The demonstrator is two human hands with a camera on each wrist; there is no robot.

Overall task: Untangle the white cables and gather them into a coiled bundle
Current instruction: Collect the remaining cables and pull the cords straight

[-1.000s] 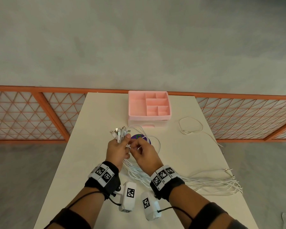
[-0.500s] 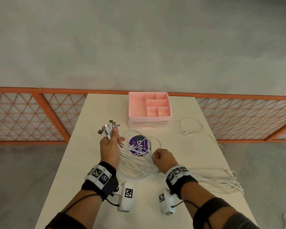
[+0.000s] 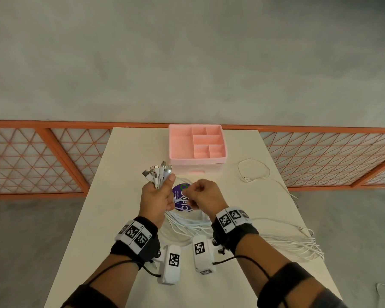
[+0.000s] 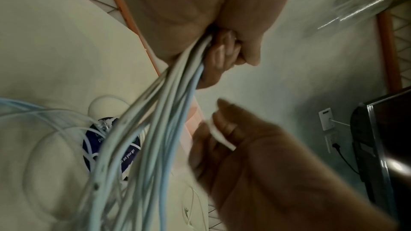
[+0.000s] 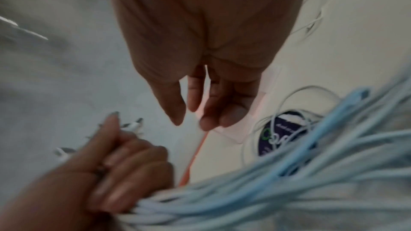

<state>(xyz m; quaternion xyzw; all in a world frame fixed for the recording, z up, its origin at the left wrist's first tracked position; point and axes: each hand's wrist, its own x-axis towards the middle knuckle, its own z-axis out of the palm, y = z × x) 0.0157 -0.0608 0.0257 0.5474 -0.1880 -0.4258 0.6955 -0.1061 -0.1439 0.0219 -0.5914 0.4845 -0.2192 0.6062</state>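
Left of centre in the head view, the left hand [image 3: 156,197] is clenching its grip around the white cables [image 3: 187,223] just below their fanned connector ends [image 3: 157,172], while the strands are trailing down and rightward across the table [image 3: 125,163]. Beside it, the right hand [image 3: 206,194] is curling its fingers, apparently pinching one strand; its grip is blurred. To coil well, each strand should probably be drawn free before looping. Upper centre, a pink organiser tray [image 3: 197,160] is standing; right, a loose cable [image 3: 253,172] is lying. Orange lattice railing [image 3: 31,161] and grey floor are surrounding the table.
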